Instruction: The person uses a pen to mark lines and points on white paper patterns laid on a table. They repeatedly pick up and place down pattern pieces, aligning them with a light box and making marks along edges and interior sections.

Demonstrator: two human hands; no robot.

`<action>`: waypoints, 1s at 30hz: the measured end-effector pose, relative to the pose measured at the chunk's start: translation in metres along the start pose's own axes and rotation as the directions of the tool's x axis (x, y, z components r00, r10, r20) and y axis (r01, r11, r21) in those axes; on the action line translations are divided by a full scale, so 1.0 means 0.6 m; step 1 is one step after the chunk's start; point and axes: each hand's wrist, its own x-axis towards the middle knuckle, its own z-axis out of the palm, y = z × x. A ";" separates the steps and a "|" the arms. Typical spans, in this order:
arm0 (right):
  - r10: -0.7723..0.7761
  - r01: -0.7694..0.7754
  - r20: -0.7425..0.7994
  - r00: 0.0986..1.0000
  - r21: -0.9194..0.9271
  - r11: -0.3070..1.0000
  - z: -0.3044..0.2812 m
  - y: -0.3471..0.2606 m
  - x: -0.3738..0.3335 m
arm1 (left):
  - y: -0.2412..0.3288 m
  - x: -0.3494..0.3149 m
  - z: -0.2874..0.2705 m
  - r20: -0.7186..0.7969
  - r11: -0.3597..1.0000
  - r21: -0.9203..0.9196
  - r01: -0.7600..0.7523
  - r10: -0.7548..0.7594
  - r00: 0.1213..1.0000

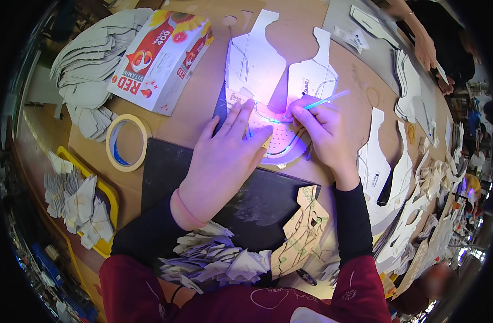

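Observation:
My left hand (pixel 222 153) lies with fingers stretched out over a small pale template (pixel 237 97) and the white cut piece (pixel 257 59) beneath it. In my right hand (pixel 326 132) is a slim translucent pen (pixel 331 99), pinched between thumb and fingers. Its tip meets the work close to my left fingertips, under a bright violet-blue light. Just below the tip shows a rounded part with rows of small holes (pixel 281 137), partly hidden by my hands. A second white cut piece (pixel 313 64) with drawn lines lies beyond my right hand.
A red-and-white carton (pixel 157 59) and a tape roll (pixel 127 142) lie left, near stacked white pieces (pixel 87 70). A yellow tray (pixel 109 199) holds more pieces. Nearer me are a black board (pixel 235 199), a marked tan template (pixel 303 231) and a loose pile (pixel 219 258). Another person's hand (pixel 427 51) is far right.

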 end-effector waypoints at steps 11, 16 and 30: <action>-0.214 0.240 0.112 0.970 -0.320 0.917 -0.048 -0.007 0.007 | -0.009 0.011 0.004 -0.067 0.980 -0.193 0.057 -0.071 0.995; -0.156 0.246 0.254 0.954 -0.373 0.895 -0.074 -0.014 -0.009 | -0.042 0.031 0.005 -0.162 0.976 -0.198 0.096 -0.129 0.978; -0.059 -0.125 -0.438 0.897 -0.381 0.916 -0.005 0.012 -0.031 | -0.110 0.052 0.029 -0.186 0.566 -0.816 0.120 -0.453 0.872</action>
